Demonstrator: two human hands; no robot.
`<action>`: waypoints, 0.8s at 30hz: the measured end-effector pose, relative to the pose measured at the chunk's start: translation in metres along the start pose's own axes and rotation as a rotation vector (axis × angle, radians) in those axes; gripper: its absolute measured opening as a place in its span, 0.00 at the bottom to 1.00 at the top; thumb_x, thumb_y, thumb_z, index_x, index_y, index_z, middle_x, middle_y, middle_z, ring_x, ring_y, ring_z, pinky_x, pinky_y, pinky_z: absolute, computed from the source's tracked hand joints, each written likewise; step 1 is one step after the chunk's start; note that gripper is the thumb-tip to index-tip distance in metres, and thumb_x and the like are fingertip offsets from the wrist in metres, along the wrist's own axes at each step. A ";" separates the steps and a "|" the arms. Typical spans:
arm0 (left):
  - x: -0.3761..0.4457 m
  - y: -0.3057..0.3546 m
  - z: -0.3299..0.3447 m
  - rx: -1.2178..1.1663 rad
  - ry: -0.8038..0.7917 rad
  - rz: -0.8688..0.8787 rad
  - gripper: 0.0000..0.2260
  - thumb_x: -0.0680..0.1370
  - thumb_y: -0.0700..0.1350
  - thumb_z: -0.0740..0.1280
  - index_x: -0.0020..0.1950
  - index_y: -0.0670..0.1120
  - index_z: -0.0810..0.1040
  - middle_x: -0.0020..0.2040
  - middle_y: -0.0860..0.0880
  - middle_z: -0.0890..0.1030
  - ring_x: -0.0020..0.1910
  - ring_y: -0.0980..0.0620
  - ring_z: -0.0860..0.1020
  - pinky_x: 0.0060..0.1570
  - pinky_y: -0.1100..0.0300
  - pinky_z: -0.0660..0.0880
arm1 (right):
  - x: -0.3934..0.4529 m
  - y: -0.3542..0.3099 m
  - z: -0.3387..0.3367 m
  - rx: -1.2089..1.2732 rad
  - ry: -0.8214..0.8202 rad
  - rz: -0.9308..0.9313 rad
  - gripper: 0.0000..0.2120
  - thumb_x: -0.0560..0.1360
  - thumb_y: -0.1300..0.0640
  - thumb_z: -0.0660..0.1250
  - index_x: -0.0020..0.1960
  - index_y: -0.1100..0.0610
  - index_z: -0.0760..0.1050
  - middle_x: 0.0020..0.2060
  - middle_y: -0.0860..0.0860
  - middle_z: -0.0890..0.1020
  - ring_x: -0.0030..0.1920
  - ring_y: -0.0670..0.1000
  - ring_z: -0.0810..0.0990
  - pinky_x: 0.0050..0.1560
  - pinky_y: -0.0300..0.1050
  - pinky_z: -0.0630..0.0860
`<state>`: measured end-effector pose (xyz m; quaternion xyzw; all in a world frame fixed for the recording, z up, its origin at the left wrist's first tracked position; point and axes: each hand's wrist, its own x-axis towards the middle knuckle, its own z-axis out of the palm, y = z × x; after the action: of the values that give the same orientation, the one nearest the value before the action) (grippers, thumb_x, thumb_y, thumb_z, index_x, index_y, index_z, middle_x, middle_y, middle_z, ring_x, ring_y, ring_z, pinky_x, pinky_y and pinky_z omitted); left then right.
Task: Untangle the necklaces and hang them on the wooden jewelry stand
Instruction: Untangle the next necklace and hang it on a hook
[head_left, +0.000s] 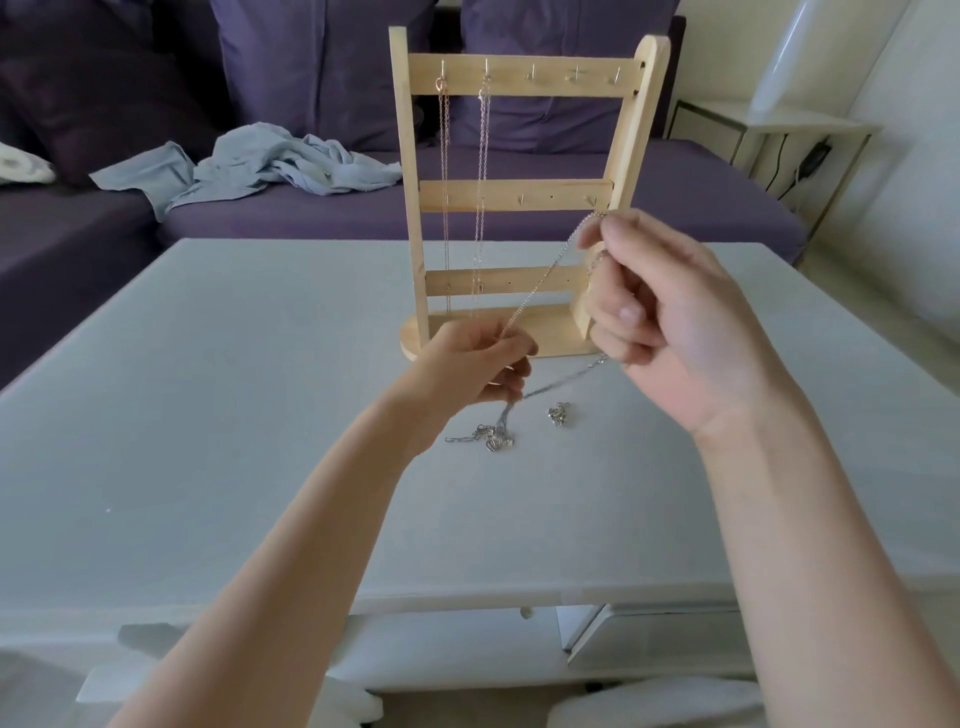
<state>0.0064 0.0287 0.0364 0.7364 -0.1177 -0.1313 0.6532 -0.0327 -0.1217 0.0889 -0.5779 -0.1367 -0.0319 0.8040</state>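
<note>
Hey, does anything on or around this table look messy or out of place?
Yes: a light blue garment lies crumpled on the purple sofa, and silver chains sit knotted on the table.

Crumpled blue cloth (270, 161) on purple sofa (519, 208)

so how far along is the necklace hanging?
Done: two necklaces hang from the stand's top-rail hooks. In hand: the left hand and right hand stretch a silver chain between them. Left: a tangle and a small clump on the table.
</note>
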 end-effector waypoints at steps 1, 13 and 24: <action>0.001 -0.003 0.000 -0.068 0.032 -0.049 0.09 0.80 0.37 0.60 0.41 0.43 0.75 0.35 0.48 0.77 0.29 0.56 0.76 0.35 0.65 0.77 | 0.000 0.000 0.001 0.039 -0.027 0.006 0.10 0.80 0.59 0.56 0.44 0.59 0.74 0.20 0.47 0.64 0.21 0.44 0.53 0.22 0.36 0.49; 0.001 -0.013 0.006 -0.558 -0.192 -0.339 0.10 0.78 0.47 0.63 0.40 0.44 0.73 0.33 0.50 0.75 0.28 0.58 0.72 0.28 0.69 0.72 | 0.004 0.002 -0.016 0.408 0.079 0.105 0.24 0.76 0.60 0.58 0.70 0.46 0.63 0.30 0.48 0.75 0.19 0.44 0.54 0.15 0.32 0.54; 0.004 -0.016 0.000 -0.256 -0.029 -0.215 0.09 0.77 0.29 0.62 0.47 0.40 0.78 0.41 0.45 0.82 0.36 0.58 0.81 0.41 0.69 0.78 | 0.001 0.008 -0.036 0.462 0.212 -0.121 0.22 0.78 0.61 0.59 0.68 0.44 0.66 0.48 0.50 0.81 0.24 0.43 0.61 0.24 0.30 0.63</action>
<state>0.0101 0.0294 0.0203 0.6535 -0.0300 -0.2251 0.7220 -0.0239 -0.1529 0.0711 -0.3632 -0.0899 -0.1084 0.9210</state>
